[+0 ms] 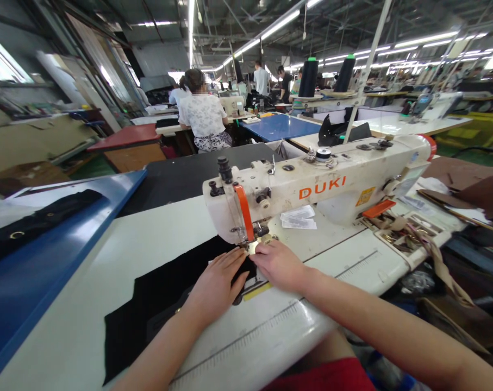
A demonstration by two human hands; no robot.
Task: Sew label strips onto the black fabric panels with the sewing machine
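A white sewing machine [282, 190] stands on the pale table [156, 233], its needle area lit by a small lamp. Black fabric [148, 304] lies from the needle area toward the lower left. My left hand [217, 282] rests flat on this fabric, fingers stretched toward the presser foot and thumb apart. Close to the right side of the needle is my right hand [276, 263], its fingers bent together at the fabric's edge; what they pinch is too small to make out.
White paper labels [298, 217] lie behind the needle area. At the right is a tray of small parts [413, 233]. A blue surface [46, 260] holds black pieces at the left. A person [203, 111] sits ahead, facing away.
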